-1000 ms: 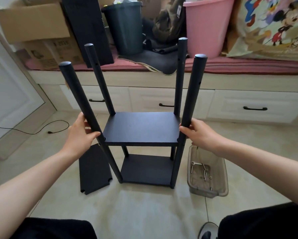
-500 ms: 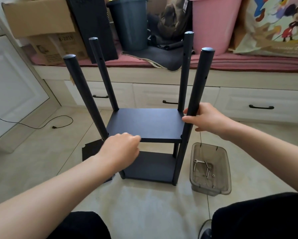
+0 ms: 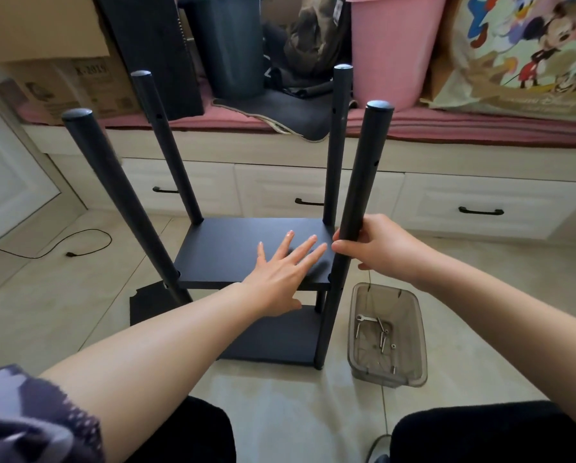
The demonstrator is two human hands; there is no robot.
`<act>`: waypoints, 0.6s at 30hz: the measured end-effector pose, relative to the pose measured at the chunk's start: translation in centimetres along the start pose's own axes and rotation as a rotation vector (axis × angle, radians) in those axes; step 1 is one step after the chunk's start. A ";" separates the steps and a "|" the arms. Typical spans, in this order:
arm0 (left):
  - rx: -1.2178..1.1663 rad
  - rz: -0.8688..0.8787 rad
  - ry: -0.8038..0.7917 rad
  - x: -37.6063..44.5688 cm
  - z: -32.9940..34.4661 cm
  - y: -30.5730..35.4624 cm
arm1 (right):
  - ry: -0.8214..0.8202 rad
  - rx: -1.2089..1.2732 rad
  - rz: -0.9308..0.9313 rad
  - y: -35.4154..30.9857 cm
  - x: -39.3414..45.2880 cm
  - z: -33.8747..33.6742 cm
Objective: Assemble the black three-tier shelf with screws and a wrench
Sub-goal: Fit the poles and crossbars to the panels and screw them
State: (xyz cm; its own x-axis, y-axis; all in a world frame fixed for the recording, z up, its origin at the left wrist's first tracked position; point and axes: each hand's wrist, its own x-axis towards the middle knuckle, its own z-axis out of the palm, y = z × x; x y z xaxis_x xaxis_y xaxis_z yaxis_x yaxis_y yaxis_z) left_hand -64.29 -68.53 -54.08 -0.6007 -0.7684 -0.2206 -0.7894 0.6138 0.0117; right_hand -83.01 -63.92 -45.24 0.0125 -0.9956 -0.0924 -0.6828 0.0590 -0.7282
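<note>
The black shelf stands on the floor with several round legs pointing up. Its upper board [image 3: 233,252] sits above a lower board [image 3: 279,339]. My left hand [image 3: 279,272] lies flat on the upper board with fingers spread and straight. My right hand [image 3: 376,248] grips the near right leg [image 3: 363,182] just above that board. A loose black board [image 3: 149,304] lies on the floor to the left, partly hidden by the near left leg [image 3: 113,182]. A clear plastic tub [image 3: 410,332] to the right holds a wrench [image 3: 368,318] and several screws.
A window seat with white drawers [image 3: 480,208] runs along the back. On it stand a pink bucket [image 3: 390,45], a dark bin [image 3: 226,41], a cardboard box [image 3: 66,85] and another black board [image 3: 153,51]. A cable [image 3: 79,242] crosses the floor at left.
My left hand let go of the near left leg, crossed over and now lies flat on the upper board. My right hand stays on the near right leg.
</note>
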 end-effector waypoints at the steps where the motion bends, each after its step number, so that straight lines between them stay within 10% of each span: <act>1: 0.007 -0.009 -0.004 0.5 0.1 0.2 | -0.004 -0.001 -0.003 0.0 -0.1 0.0; 18: 0.171 -0.007 0.007 1.1 0.5 0.8 | -0.038 -0.064 -0.024 -0.2 0.0 -0.3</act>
State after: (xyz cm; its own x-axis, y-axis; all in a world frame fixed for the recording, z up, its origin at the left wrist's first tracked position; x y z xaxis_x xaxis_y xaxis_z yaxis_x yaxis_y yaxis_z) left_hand -65.49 -68.82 -54.82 -0.5970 -0.7734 -0.2132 -0.7606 0.6302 -0.1560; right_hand -83.09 -63.94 -44.90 0.0564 -0.9932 -0.1017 -0.7273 0.0289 -0.6857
